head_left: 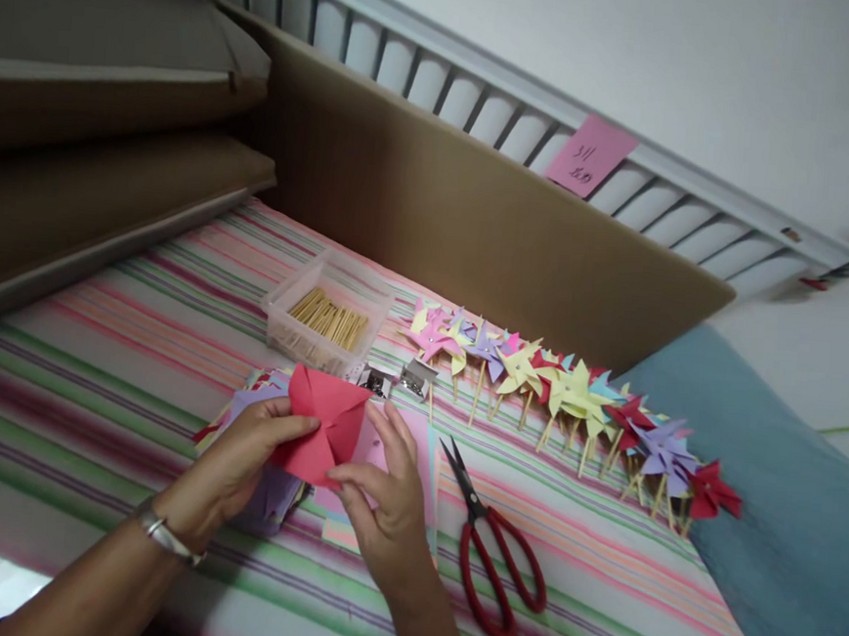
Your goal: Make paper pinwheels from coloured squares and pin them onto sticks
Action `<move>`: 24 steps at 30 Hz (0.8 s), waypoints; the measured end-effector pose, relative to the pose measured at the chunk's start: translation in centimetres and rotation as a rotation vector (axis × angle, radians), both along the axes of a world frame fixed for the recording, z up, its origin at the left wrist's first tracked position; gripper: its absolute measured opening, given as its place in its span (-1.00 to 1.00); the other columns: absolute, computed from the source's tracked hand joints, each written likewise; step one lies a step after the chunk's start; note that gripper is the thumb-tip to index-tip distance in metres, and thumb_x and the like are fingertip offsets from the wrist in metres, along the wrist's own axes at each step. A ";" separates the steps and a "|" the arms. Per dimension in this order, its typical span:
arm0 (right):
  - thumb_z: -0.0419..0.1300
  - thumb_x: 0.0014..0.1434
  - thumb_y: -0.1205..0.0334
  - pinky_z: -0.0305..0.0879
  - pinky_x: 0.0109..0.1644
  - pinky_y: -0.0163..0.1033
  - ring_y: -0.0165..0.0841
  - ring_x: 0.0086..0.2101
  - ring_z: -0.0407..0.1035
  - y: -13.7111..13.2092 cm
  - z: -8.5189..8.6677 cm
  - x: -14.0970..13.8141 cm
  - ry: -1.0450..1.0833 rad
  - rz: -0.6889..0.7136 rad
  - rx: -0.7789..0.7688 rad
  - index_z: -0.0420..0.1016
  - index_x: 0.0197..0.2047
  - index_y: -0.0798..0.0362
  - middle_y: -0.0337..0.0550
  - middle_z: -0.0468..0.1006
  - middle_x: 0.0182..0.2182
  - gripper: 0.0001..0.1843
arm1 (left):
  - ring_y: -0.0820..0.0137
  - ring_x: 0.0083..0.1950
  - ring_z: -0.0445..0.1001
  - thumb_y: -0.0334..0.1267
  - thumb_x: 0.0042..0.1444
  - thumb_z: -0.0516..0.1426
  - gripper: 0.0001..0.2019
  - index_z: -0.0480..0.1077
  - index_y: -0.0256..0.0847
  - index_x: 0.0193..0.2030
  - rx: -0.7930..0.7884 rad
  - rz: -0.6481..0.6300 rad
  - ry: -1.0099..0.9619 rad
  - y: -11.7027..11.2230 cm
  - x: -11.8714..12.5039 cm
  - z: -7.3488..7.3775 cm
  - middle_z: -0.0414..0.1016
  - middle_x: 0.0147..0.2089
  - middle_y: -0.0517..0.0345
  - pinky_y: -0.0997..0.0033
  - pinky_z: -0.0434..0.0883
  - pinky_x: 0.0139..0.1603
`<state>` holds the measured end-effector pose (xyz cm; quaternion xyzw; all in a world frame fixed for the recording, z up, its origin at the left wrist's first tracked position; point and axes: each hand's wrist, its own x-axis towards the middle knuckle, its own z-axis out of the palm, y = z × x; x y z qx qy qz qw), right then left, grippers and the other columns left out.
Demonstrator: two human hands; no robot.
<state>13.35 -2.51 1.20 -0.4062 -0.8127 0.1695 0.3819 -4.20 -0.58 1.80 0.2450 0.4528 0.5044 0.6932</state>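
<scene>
A red paper square [324, 423], with slits running in from its corners, is held up between both hands. My left hand [260, 437] grips its left side, thumb on top near the middle. With thumb and index finger my right hand [386, 482] pinches the lower right corner, the other fingers raised. Beneath lie a pile of cut coloured paper [273, 507] on the left and a stack of pastel sheets [414, 445] on the right. Red-handled scissors [485, 538] rest beside my right hand, blades pointing away from me.
A clear plastic box [297, 347] holds short wooden sticks [328, 317]. Two small open boxes [415, 379] stand near it. Finished paper pinwheels [576, 394] on sticks form a long row along a cardboard panel [440, 211]. Large wrapped packages [104, 185] are stacked at left.
</scene>
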 end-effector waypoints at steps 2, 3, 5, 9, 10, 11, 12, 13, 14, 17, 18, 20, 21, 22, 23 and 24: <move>0.16 0.13 0.37 -0.08 0.28 0.07 -0.15 0.29 -0.16 0.0 0.1 -0.1 0.019 -0.021 -0.073 0.56 -0.32 -0.04 -0.15 0.13 0.27 -0.84 | 0.48 -0.56 0.40 -0.31 -0.22 0.31 -0.90 0.51 -0.28 -0.52 -0.024 0.006 0.047 -0.1 0.3 -0.1 0.53 -0.58 0.17 0.54 0.30 -0.49; 0.18 0.13 0.34 -0.09 0.28 0.08 -0.15 0.29 -0.16 0.0 0.1 -0.2 0.035 -0.043 -0.115 0.56 -0.34 -0.03 -0.14 0.14 0.27 -0.87 | 0.49 -0.57 0.38 -0.31 -0.24 0.32 -0.89 0.51 -0.28 -0.53 -0.030 0.007 0.066 -0.2 0.5 -0.1 0.52 -0.58 0.18 0.54 0.28 -0.51; 0.20 0.11 0.31 -0.09 0.28 0.09 -0.15 0.28 -0.15 0.0 0.3 -0.4 0.080 -0.103 -0.194 0.54 -0.37 -0.01 -0.10 0.16 0.26 -0.91 | 0.49 -0.58 0.37 -0.30 -0.25 0.33 -0.86 0.50 -0.28 -0.52 -0.025 -0.003 0.093 -0.3 1.0 -0.1 0.50 -0.58 0.18 0.53 0.27 -0.52; 0.23 0.07 0.31 -0.11 0.27 0.12 -0.14 0.27 -0.11 -0.1 0.5 -0.7 0.148 -0.214 -0.318 0.51 -0.44 0.01 -0.06 0.20 0.24 -0.93 | 0.49 -0.59 0.33 -0.27 -0.26 0.33 -0.84 0.50 -0.30 -0.53 -0.004 -0.050 0.134 -0.6 2.0 0.1 0.47 -0.60 0.19 0.52 0.23 -0.53; 0.23 0.06 0.31 -0.12 0.27 0.13 -0.14 0.27 -0.11 -0.1 0.6 -0.6 0.155 -0.233 -0.342 0.51 -0.45 0.01 -0.06 0.20 0.24 -0.93 | 0.48 -0.59 0.32 -0.27 -0.27 0.33 -0.84 0.50 -0.30 -0.54 -0.003 -0.056 0.142 -0.6 2.2 0.1 0.46 -0.60 0.19 0.51 0.22 -0.52; 0.23 0.06 0.30 -0.12 0.27 0.14 -0.14 0.27 -0.10 -0.1 0.6 -0.6 0.161 -0.247 -0.360 0.50 -0.45 0.01 -0.06 0.20 0.24 -0.92 | 0.48 -0.59 0.32 -0.26 -0.27 0.33 -0.83 0.51 -0.30 -0.53 -0.001 -0.063 0.150 -0.6 2.4 0.1 0.46 -0.60 0.18 0.51 0.21 -0.53; 0.22 0.07 0.30 -0.12 0.26 0.14 -0.13 0.27 -0.10 -0.1 0.7 -0.5 0.164 -0.257 -0.370 0.50 -0.45 0.01 -0.05 0.21 0.23 -0.92 | 0.48 -0.58 0.32 -0.26 -0.27 0.33 -0.83 0.51 -0.31 -0.52 0.000 -0.068 0.154 -0.5 2.5 0.0 0.47 -0.59 0.18 0.51 0.21 -0.52; 0.22 0.07 0.29 -0.12 0.26 0.14 -0.13 0.27 -0.09 -0.1 0.7 -0.4 0.166 -0.262 -0.373 0.51 -0.45 0.01 -0.05 0.22 0.23 -0.92 | 0.47 -0.58 0.32 -0.26 -0.27 0.33 -0.82 0.52 -0.30 -0.51 0.000 -0.071 0.155 -0.5 2.6 0.0 0.47 -0.59 0.17 0.51 0.21 -0.52; 0.22 0.07 0.29 -0.12 0.26 0.14 -0.13 0.26 -0.08 -0.1 0.7 -0.3 0.166 -0.264 -0.371 0.51 -0.45 0.01 -0.04 0.23 0.22 -0.92 | 0.47 -0.57 0.32 -0.26 -0.27 0.33 -0.82 0.52 -0.30 -0.50 0.001 -0.075 0.152 -0.4 2.6 -0.1 0.48 -0.58 0.17 0.51 0.21 -0.51; 0.22 0.07 0.29 -0.12 0.27 0.11 -0.15 0.26 -0.07 -0.1 0.7 -0.1 0.163 -0.279 -0.369 0.50 -0.45 0.02 -0.02 0.23 0.22 -0.92 | 0.50 -0.57 0.31 -0.27 -0.27 0.34 -0.84 0.52 -0.30 -0.52 -0.002 -0.081 0.135 -0.3 2.8 -0.2 0.47 -0.58 0.18 0.53 0.21 -0.50; 0.22 0.07 0.30 -0.12 0.27 0.10 -0.15 0.26 -0.07 0.0 0.6 -0.1 0.164 -0.288 -0.374 0.49 -0.45 0.02 -0.01 0.23 0.22 -0.92 | 0.51 -0.58 0.30 -0.27 -0.27 0.34 -0.85 0.52 -0.29 -0.53 -0.003 -0.081 0.128 -0.3 2.8 -0.2 0.46 -0.59 0.19 0.53 0.20 -0.51; 0.22 0.07 0.30 -0.11 0.26 0.08 -0.17 0.26 -0.06 0.0 0.5 -0.1 0.172 -0.307 -0.390 0.48 -0.47 0.03 -0.01 0.24 0.22 -0.91 | 0.52 -0.58 0.28 -0.28 -0.27 0.33 -0.86 0.52 -0.28 -0.54 -0.003 -0.087 0.120 -0.3 2.9 -0.2 0.46 -0.60 0.20 0.54 0.19 -0.51; 0.23 0.06 0.30 -0.11 0.26 0.08 -0.17 0.25 -0.05 0.1 0.4 -0.1 0.179 -0.316 -0.396 0.48 -0.48 0.03 -0.01 0.24 0.21 -0.91 | 0.52 -0.58 0.28 -0.27 -0.27 0.33 -0.86 0.53 -0.28 -0.53 -0.002 -0.091 0.118 -0.3 2.9 -0.2 0.46 -0.60 0.21 0.54 0.18 -0.51; 0.23 0.05 0.30 -0.11 0.26 0.08 -0.17 0.25 -0.04 0.2 0.4 -0.2 0.186 -0.322 -0.402 0.47 -0.49 0.02 -0.02 0.25 0.21 -0.90 | 0.52 -0.58 0.29 -0.27 -0.27 0.33 -0.86 0.54 -0.28 -0.52 -0.002 -0.095 0.120 -0.3 2.9 -0.2 0.47 -0.59 0.20 0.55 0.19 -0.51; 0.24 0.04 0.30 -0.11 0.26 0.08 -0.17 0.25 -0.04 0.2 0.3 -0.2 0.193 -0.326 -0.405 0.47 -0.50 0.02 -0.03 0.26 0.20 -0.90 | 0.52 -0.57 0.30 -0.27 -0.26 0.33 -0.85 0.54 -0.28 -0.51 -0.005 -0.098 0.125 -0.3 2.9 -0.2 0.48 -0.58 0.19 0.54 0.20 -0.50; 0.25 0.03 0.30 -0.11 0.26 0.09 -0.16 0.24 -0.03 0.3 0.3 -0.2 0.199 -0.330 -0.409 0.47 -0.50 0.02 -0.03 0.27 0.20 -0.90 | 0.51 -0.56 0.31 -0.27 -0.27 0.34 -0.85 0.54 -0.28 -0.51 -0.009 -0.103 0.129 -0.4 2.9 -0.1 0.49 -0.57 0.19 0.54 0.21 -0.49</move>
